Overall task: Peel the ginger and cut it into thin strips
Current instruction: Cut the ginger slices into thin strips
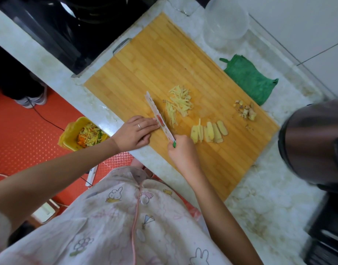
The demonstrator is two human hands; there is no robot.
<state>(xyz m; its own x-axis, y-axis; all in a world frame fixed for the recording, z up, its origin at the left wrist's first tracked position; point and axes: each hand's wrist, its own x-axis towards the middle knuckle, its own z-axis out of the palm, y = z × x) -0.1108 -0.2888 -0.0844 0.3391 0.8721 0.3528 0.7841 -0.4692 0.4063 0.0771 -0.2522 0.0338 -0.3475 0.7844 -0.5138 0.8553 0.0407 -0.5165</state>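
Gripping the knife [159, 118] by its handle, the right hand [180, 150] is nearest; the left hand [135, 133] lies flat, fingers straight against the blade. Peeling looks done. Uncut ginger slices [210, 131] wait at three o'clock of the blade, cut strips [179, 102] at one, peelings [246, 111] beyond.

knife handle [174, 144] mostly buried in the right hand [183, 151], just a green tip poking out, dark metal pot [313, 142] blurry and cut by the right edge, clear bowl [226, 22] clipped up top
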